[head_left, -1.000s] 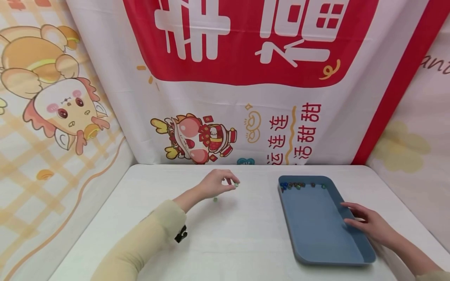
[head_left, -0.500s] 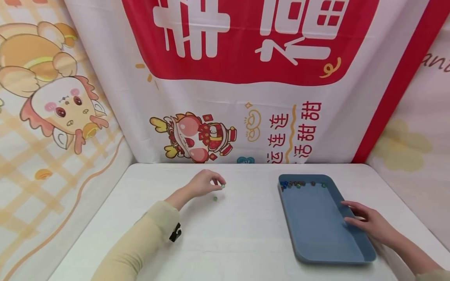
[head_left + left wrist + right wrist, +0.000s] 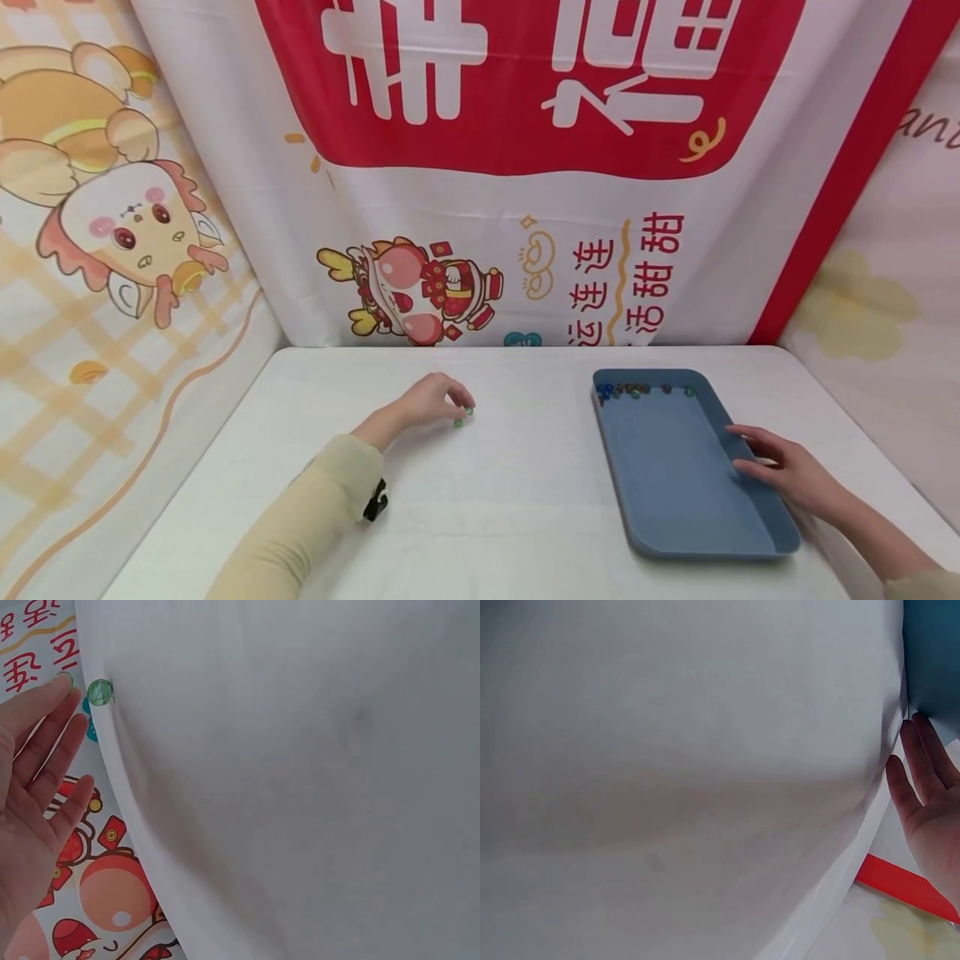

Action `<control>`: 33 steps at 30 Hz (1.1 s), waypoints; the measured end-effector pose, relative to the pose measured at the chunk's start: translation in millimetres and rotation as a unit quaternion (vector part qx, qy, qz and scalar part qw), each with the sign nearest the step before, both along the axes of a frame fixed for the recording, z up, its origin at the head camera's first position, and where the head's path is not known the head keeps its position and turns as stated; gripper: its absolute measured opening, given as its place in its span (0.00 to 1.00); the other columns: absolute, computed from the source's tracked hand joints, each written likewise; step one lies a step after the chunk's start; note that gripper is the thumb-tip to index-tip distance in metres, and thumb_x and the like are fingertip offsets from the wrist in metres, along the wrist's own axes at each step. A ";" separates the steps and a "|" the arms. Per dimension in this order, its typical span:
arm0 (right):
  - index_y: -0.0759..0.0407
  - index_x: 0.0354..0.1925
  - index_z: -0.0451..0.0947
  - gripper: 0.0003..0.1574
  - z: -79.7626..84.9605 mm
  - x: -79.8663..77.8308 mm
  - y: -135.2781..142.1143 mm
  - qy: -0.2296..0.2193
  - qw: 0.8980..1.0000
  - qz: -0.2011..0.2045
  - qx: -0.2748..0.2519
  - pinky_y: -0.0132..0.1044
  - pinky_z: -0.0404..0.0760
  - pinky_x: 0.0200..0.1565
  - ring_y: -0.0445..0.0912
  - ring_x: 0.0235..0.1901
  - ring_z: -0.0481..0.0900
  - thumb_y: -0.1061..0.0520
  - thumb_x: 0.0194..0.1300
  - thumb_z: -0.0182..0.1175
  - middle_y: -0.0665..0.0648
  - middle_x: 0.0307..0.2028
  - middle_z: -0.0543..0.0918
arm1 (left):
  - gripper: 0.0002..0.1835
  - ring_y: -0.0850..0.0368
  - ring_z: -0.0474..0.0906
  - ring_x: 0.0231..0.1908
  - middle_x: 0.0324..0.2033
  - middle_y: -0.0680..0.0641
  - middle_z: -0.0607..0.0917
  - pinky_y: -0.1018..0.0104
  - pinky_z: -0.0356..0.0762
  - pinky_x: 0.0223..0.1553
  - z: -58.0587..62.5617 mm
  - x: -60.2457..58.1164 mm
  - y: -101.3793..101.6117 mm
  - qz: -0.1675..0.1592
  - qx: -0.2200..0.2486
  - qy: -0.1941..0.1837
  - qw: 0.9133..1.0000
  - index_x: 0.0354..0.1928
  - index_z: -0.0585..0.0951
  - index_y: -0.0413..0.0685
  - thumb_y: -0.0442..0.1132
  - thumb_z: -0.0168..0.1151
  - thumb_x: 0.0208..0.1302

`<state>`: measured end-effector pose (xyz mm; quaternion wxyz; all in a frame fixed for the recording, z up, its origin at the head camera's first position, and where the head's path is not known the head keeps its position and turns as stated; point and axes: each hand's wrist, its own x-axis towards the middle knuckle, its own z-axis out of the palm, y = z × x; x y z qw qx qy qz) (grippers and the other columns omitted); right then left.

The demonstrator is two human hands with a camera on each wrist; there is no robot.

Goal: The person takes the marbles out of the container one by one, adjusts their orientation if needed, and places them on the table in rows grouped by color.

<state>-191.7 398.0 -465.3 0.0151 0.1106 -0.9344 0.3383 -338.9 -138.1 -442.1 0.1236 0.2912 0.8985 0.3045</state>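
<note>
My left hand (image 3: 432, 402) is low over the white table, its thumb and index finger pinching a green glass marble (image 3: 469, 411). Just beside it, a second green marble (image 3: 458, 423) lies on the cloth. In the left wrist view, the loose marble (image 3: 100, 692) sits near the fingertips, while the pinched marble (image 3: 66, 677) is mostly hidden by the thumb. My right hand (image 3: 798, 475) holds the right rim of a blue-grey rectangular tray (image 3: 690, 475), thumb over the edge. In the right wrist view, several fingers (image 3: 922, 761) reach along the tray's outer side.
Several marbles (image 3: 635, 392), blue, brown and green, lie along the tray's far end. White cloth covers the table (image 3: 517, 500). A printed red and white banner (image 3: 525, 150) hangs behind its back edge, and patterned cloth walls (image 3: 97, 250) stand at both sides.
My left hand has moved left and then lowered with the pinched marble, which is now close to the loose one. The right hand and the tray have stayed in place.
</note>
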 end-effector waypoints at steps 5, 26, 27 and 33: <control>0.68 0.62 0.70 0.34 0.9 -0.8 -1.1 0.009 1.000 0.001 0.001 0.23 0.76 0.42 0.67 0.51 0.75 0.54 0.63 0.67 0.75 0.57 0.74 | 0.07 0.60 0.77 0.37 0.33 0.59 0.85 0.60 0.75 0.46 -2.3 2.7 5.2 -0.012 -0.014 -0.013 1.000 0.39 0.87 0.50 0.35 0.69 0.59; 0.68 0.64 0.67 0.36 -1.0 0.9 -0.7 -0.025 1.000 -0.002 -0.010 0.36 0.82 0.43 0.71 0.53 0.73 0.53 0.64 0.65 0.78 0.58 0.70 | 0.06 0.63 0.77 0.35 0.30 0.60 0.83 0.62 0.76 0.45 -8.0 6.9 10.2 -0.014 -0.041 -0.007 0.999 0.37 0.87 0.53 0.33 0.70 0.58; 0.68 0.64 0.67 0.35 -0.8 0.8 -0.7 -0.023 1.000 -0.002 -0.009 0.36 0.82 0.43 0.71 0.53 0.73 0.53 0.64 0.65 0.78 0.58 0.71 | 0.06 0.63 0.77 0.35 0.30 0.60 0.83 0.62 0.76 0.45 -7.7 7.0 10.3 -0.013 -0.042 -0.007 0.999 0.37 0.87 0.53 0.34 0.70 0.59; 0.68 0.63 0.68 0.35 -0.6 0.7 0.0 -0.015 1.000 -0.003 -0.004 0.31 0.80 0.42 0.70 0.52 0.74 0.53 0.64 0.66 0.77 0.58 0.71 | 0.06 0.63 0.77 0.35 0.30 0.60 0.83 0.62 0.76 0.46 -6.5 7.0 11.2 -0.015 -0.047 -0.003 0.999 0.37 0.87 0.53 0.34 0.70 0.59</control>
